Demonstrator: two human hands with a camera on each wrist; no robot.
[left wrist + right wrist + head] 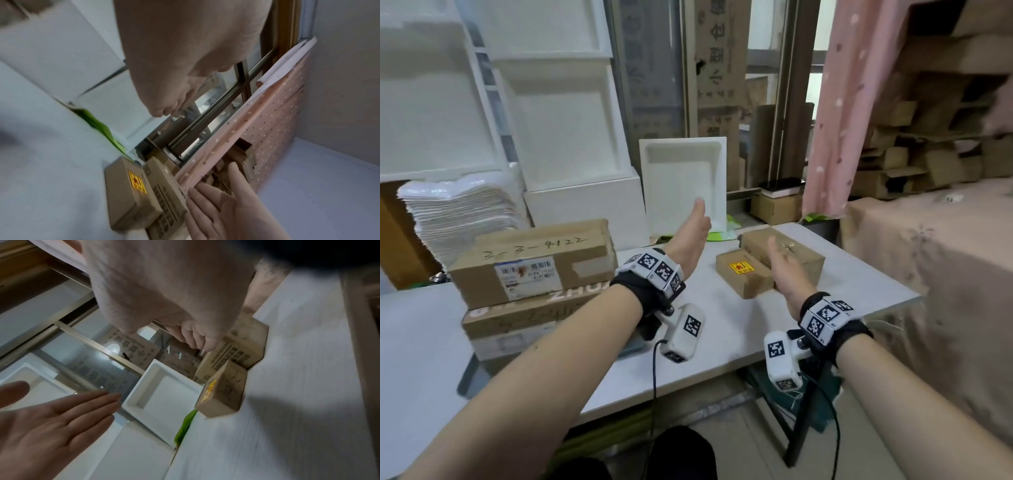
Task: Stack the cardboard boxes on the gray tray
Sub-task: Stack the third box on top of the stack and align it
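Two large cardboard boxes are stacked at the table's left, the labelled top box (pixel 534 267) on a lower box (pixel 524 318). A bit of the gray tray (pixel 635 346) peeks out beneath them. At the right, a small box with a yellow sticker (pixel 743 277) (pixel 131 191) (pixel 222 391) touches a larger brown box (pixel 784 250) (pixel 166 186) (pixel 236 350). My left hand (pixel 693 226) (pixel 51 421) hovers open and empty, left of these two. My right hand (pixel 782 263) (pixel 222 211) is open too, fingers straight, just in front of the larger box.
A white foam lid (pixel 683 181) (pixel 164 395) leans upright behind the table, with more foam boxes and a stack of white trays (pixel 458 212) at the left. A pink curtain (pixel 835 120) and a cloth-covered surface (pixel 928 257) stand right of the table edge.
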